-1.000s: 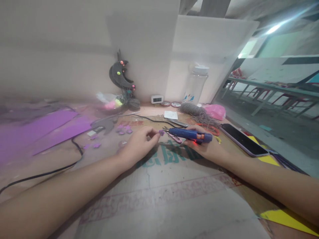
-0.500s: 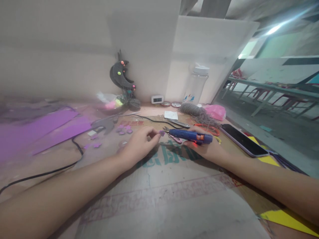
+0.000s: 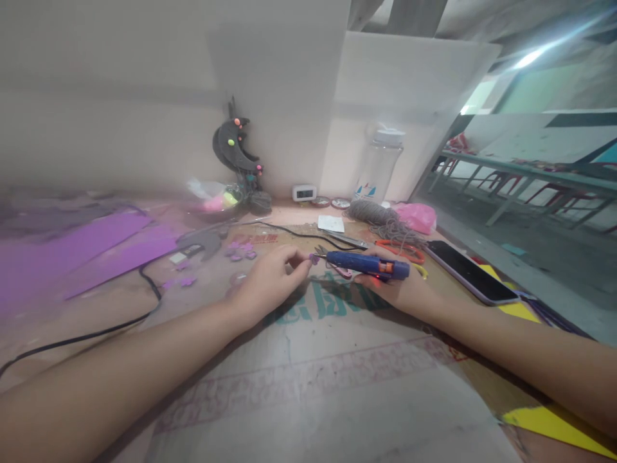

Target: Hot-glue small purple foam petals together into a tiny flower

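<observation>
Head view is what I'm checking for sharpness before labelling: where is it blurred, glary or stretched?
In the head view, the purple sheets at left smear into haze; the ceiling light at upper right flares into a streak; the far table looks slanted, perhaps from lens distortion; the blue glue gun is clearer.

The table [image 3: 284, 211] carries purple sheets [image 3: 130, 254], printed cardboard [image 3: 318, 357] and a clear bottle [image 3: 378, 167].

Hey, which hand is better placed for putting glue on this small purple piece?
Right, probably: the right hand holds the blue glue gun, its nozzle close to the small purple piece pinched in the left hand.
</observation>
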### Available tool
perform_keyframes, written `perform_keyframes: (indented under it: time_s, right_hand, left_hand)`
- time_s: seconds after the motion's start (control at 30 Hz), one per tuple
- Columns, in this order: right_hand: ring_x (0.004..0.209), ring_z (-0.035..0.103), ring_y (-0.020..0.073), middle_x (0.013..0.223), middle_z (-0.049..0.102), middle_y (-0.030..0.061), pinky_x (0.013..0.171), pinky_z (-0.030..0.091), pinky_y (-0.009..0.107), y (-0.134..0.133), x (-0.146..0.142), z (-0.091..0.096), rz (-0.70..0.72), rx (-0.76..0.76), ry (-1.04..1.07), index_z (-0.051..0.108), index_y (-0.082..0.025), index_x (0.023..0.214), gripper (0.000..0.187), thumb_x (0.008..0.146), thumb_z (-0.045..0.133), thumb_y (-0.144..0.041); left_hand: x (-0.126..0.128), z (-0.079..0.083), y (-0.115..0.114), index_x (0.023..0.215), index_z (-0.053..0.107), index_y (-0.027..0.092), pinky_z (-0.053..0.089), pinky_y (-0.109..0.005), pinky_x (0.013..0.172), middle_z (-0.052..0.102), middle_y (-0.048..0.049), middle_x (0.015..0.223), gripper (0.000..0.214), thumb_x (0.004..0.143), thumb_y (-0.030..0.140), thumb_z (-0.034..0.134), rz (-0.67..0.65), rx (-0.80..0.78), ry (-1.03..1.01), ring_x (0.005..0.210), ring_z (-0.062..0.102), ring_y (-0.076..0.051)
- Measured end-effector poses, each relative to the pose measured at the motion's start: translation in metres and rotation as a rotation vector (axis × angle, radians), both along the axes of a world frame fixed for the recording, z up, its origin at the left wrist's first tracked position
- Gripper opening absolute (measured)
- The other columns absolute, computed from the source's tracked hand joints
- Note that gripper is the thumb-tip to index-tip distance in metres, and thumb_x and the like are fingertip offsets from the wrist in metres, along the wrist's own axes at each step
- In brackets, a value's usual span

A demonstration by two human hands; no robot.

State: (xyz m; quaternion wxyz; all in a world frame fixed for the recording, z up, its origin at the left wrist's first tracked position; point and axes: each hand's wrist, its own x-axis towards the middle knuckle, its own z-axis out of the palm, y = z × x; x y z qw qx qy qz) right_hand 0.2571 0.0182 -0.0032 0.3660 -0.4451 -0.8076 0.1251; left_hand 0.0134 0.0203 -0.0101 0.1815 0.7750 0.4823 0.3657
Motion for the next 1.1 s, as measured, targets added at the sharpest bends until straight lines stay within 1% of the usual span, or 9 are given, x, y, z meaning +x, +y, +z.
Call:
perform_keyframes:
  time_s: [0.4, 0.53, 0.7, 0.97, 1.1]
  right_hand:
    - [0.069, 0.060, 0.0163, 0.076, 0.065, -0.0006, 0.063, 0.047, 0.025, 0.0004, 0.0001, 0.0002, -0.005, -0.015, -0.031, 0.062, -0.021, 0.085, 0.016, 0.078, 0.066, -0.035]
    - [0.069, 0.060, 0.0170, 0.075, 0.065, -0.0007, 0.064, 0.048, 0.027, -0.0003, -0.0003, 0.0014, -0.005, -0.017, -0.020, 0.061, -0.022, 0.085, 0.017, 0.078, 0.066, -0.037]
    - [0.069, 0.061, 0.0173, 0.076, 0.066, -0.0005, 0.063, 0.049, 0.027, 0.0013, 0.0012, -0.0005, -0.016, -0.012, -0.002, 0.062, -0.022, 0.087, 0.018, 0.077, 0.066, -0.037]
    - [0.070, 0.063, 0.0194, 0.077, 0.067, 0.0013, 0.064, 0.052, 0.029, 0.0014, 0.0012, -0.0010, -0.047, 0.007, -0.008, 0.064, -0.023, 0.086, 0.016, 0.077, 0.066, -0.036]
    - [0.069, 0.063, 0.0191, 0.077, 0.067, 0.0015, 0.063, 0.052, 0.029, 0.0012, 0.0018, -0.0014, -0.043, 0.013, -0.017, 0.064, -0.022, 0.087, 0.018, 0.077, 0.066, -0.037]
  left_hand:
    - [0.0000, -0.0012, 0.0011, 0.076, 0.057, 0.019, 0.042, -0.029, 0.070, 0.063, -0.0007, 0.078, 0.026, 0.089, 0.038, 0.047, -0.004, 0.005, -0.004, 0.076, 0.058, -0.017]
    - [-0.0003, -0.0021, 0.0012, 0.077, 0.058, 0.019, 0.042, -0.029, 0.069, 0.063, -0.0005, 0.079, 0.026, 0.089, 0.039, 0.047, -0.010, -0.012, -0.008, 0.075, 0.058, -0.017]
    - [-0.0002, 0.0003, -0.0001, 0.077, 0.059, 0.019, 0.042, -0.028, 0.070, 0.065, -0.0010, 0.080, 0.025, 0.088, 0.038, 0.048, -0.009, -0.028, -0.014, 0.077, 0.059, -0.018]
    - [0.0002, 0.0015, 0.0016, 0.077, 0.060, 0.019, 0.041, -0.028, 0.068, 0.065, -0.0008, 0.079, 0.027, 0.088, 0.040, 0.048, 0.030, -0.096, -0.046, 0.076, 0.059, -0.017]
    - [0.0013, 0.0026, 0.0012, 0.077, 0.060, 0.018, 0.041, -0.028, 0.067, 0.065, -0.0010, 0.078, 0.025, 0.087, 0.038, 0.049, 0.035, -0.089, -0.037, 0.075, 0.059, -0.018]
